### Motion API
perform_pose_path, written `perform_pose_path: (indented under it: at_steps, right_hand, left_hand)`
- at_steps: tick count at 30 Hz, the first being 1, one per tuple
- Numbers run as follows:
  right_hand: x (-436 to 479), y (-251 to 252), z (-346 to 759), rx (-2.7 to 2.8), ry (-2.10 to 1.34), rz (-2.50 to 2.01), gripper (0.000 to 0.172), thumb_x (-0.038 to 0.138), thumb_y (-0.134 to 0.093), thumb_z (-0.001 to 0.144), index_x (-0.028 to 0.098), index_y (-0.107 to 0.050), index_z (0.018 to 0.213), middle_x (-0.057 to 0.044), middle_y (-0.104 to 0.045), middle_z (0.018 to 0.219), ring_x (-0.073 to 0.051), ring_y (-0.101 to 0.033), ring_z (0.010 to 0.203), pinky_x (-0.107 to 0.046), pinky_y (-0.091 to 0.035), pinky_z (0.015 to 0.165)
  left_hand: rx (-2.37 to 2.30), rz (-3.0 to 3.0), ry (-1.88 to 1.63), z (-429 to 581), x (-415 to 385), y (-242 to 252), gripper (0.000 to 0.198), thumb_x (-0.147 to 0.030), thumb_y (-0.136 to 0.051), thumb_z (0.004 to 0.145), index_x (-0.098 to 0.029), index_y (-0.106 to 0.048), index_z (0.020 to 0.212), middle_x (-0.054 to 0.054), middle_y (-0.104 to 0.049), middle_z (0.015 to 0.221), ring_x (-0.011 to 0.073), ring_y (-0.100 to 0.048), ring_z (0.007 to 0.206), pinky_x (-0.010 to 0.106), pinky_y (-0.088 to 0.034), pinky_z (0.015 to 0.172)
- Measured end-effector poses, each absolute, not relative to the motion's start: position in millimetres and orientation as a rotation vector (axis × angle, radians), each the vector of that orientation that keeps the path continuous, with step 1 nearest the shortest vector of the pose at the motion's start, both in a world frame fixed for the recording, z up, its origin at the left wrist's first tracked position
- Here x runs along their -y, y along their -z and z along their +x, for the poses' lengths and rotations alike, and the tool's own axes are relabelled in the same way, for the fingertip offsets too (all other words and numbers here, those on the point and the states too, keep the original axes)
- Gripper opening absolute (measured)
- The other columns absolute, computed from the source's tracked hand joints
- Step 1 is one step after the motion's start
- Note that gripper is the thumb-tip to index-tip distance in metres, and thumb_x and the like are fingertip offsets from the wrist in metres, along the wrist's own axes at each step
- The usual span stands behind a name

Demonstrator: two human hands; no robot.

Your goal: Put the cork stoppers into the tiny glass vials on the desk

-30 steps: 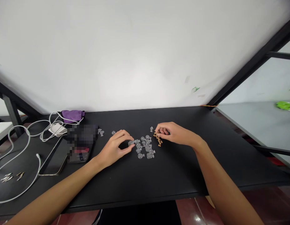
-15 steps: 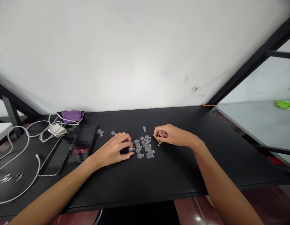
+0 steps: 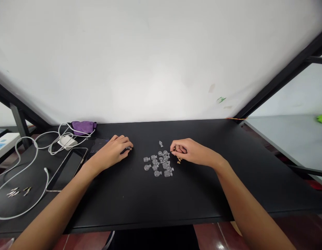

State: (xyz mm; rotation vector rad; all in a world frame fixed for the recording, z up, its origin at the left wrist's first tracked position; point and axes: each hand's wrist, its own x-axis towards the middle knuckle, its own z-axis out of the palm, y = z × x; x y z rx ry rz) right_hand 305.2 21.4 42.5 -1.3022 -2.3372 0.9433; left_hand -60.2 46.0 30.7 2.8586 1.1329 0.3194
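At the near side, the bare edge of the black table (image 3: 140, 201) is being shown above the dark clothing (image 3: 153, 239). Farther in, a loose pile of clear bottles (image 3: 157, 173) is being left between the hands, touched by neither. The left hand (image 3: 112, 152) is no longer being kept at the pile's left side, where two bottles are now being left lying. It is being held well to the left, fingers bent over a lone bottle (image 3: 128, 148) with a tan tip; whether that is being pinched or merely covered cannot be told. By this shift, handling seems to be passing from pile to lone piece. The right hand (image 3: 188, 150) is being kept curled over the corks (image 3: 179, 161) just beside the pile, thumb and forefinger drawn close; whether a cork is being gripped cannot be seen.

Light is being caught by smooth, glassy bottle walls, some round-bellied, some squarish, while the corks are being seen as matt, stubby bits. At the left, thin slivers (image 3: 13, 192) are being half ringed by a smooth white cable (image 3: 45, 170), near a glossy phone (image 3: 66, 168). Beyond, a soft purple pouch (image 3: 83, 127) is being backed by the matt white wall (image 3: 150, 69).
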Motion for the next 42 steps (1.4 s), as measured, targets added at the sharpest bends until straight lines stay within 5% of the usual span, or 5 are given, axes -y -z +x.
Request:
perform_pose_path:
  at_steps: [9,17,34,42]
  right_hand:
    - [3,-48,251,2.252,-0.952,-1.119,0.024,0.045,-0.054,0.104,0.024,-0.064,0.108,0.001,-0.058,0.082,-0.016,-0.054,0.073,-0.03,-0.043,0.071]
    - [10,-46,237,2.256,-0.967,-1.011,0.025,0.039,-0.048,0.107,0.022,-0.056,0.09,0.001,-0.058,0.086,-0.015,-0.053,0.073,-0.028,-0.041,0.071]
    - [-22,-49,306,2.245,-0.71,-1.373,0.014,0.034,-0.059,0.093,0.022,-0.059,0.085,0.001,-0.054,0.074,-0.016,-0.047,0.067,-0.03,-0.039,0.063]
    - [-26,-37,312,2.365,-0.867,-1.339,0.012,0.032,-0.06,0.093,0.021,-0.061,0.087,0.002,-0.054,0.073,-0.014,-0.045,0.065,-0.028,-0.038,0.06]
  left_hand:
    - [-0.909,2.557,-1.011,-10,-9,-20,0.016,-0.022,-0.062,0.1,-0.023,-0.065,0.116,0.005,-0.068,0.106,0.0178,-0.065,0.097,0.032,-0.051,0.089]
    - [-0.653,2.514,-1.156,2,5,-8,0.015,-0.014,-0.067,0.097,-0.019,-0.063,0.111,0.006,-0.066,0.101,0.0168,-0.064,0.092,0.031,-0.054,0.083]
    - [-0.777,2.387,-0.814,-24,-21,-21,0.01,-0.027,-0.065,0.098,-0.02,-0.068,0.106,0.007,-0.067,0.103,0.0171,-0.065,0.092,0.032,-0.053,0.085]
    - [-0.818,2.367,-0.485,-34,-28,-29,0.015,-0.033,-0.07,0.095,-0.02,-0.072,0.1,0.005,-0.067,0.096,0.0164,-0.063,0.084,0.03,-0.052,0.079]
